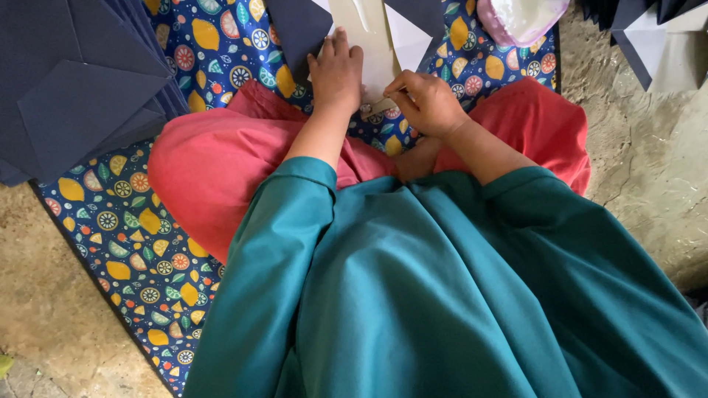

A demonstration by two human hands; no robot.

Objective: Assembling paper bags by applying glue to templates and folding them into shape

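Observation:
I sit cross-legged on a fruit-patterned mat (125, 221), in a teal top and red trousers. My left hand (336, 72) lies flat, fingers together, pressing on a cream-coloured paper piece (372, 44) with navy flaps (299, 26). My right hand (426, 101) is curled just right of it, pinching a small flat tool or strip (377, 107) at the paper's near edge. What that small thing is, I cannot tell.
A fanned stack of navy folded paper pieces (74, 81) lies at the left. More navy and white folded pieces (649, 37) lie at the top right. A pale plastic bag (520, 18) sits at the top edge. Rough concrete floor (649, 169) surrounds the mat.

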